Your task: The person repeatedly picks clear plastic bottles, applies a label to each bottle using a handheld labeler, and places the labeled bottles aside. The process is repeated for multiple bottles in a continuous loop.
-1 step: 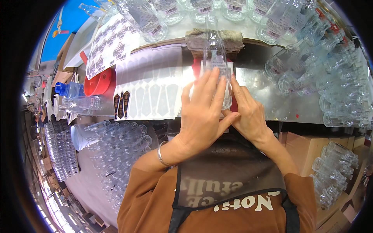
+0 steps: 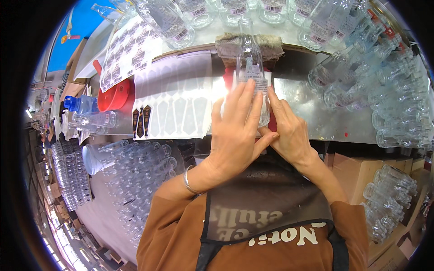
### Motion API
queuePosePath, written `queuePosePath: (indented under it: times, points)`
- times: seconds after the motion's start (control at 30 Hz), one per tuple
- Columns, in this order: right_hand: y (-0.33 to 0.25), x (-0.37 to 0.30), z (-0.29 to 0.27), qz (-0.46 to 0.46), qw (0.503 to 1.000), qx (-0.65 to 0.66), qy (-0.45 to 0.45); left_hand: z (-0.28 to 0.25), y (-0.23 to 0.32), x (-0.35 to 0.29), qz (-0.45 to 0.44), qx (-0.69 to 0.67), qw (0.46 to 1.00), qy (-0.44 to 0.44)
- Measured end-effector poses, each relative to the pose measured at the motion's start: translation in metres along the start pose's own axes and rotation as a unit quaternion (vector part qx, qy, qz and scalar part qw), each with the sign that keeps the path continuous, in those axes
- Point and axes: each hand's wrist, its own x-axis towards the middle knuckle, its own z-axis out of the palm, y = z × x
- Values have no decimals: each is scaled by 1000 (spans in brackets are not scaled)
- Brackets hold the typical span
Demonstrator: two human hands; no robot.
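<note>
A clear glass bottle (image 2: 247,50) lies with its neck pointing away from me, over a red-and-white support (image 2: 228,77). A folded beige cloth (image 2: 271,45) is under its neck. My left hand (image 2: 239,115) lies over the bottle's lower body, its fingers stretched flat on the printed label (image 2: 254,80). Along the bottle's right side, my right hand (image 2: 290,133) holds its lower end between straight fingers and a tucked thumb. The left thumb crosses toward the right hand. Left of them is a sticker backing sheet (image 2: 176,92) with pale tie-shaped outlines and a few dark stickers (image 2: 141,121).
Labelled bottles (image 2: 197,13) stand along the far side. Many more bottles (image 2: 346,86) crowd the right. A red round container (image 2: 116,95) and a blue-capped bottle (image 2: 80,104) are at left, near a printed label sheet (image 2: 131,52). Below are stacked bottles (image 2: 140,174) and a carton (image 2: 355,176).
</note>
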Motion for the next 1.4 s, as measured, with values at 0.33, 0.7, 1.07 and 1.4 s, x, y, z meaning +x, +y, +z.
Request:
queuePosePath:
  times: [0.33,0.7,1.07,1.4]
  points:
    - [6,5,-12,-13,998,54,-39,2,-54,40,28,-109,992,58]
    - [23,45,-22,195,894,396,-78,17,-57,25,-33,-299,951,72]
    - [23,41,-9,125,943,305,-37,20,-62,19,-40,-350,934,58]
    - [21,42,-6,108,947,303,-10,24,-62,21,-31,-311,947,67]
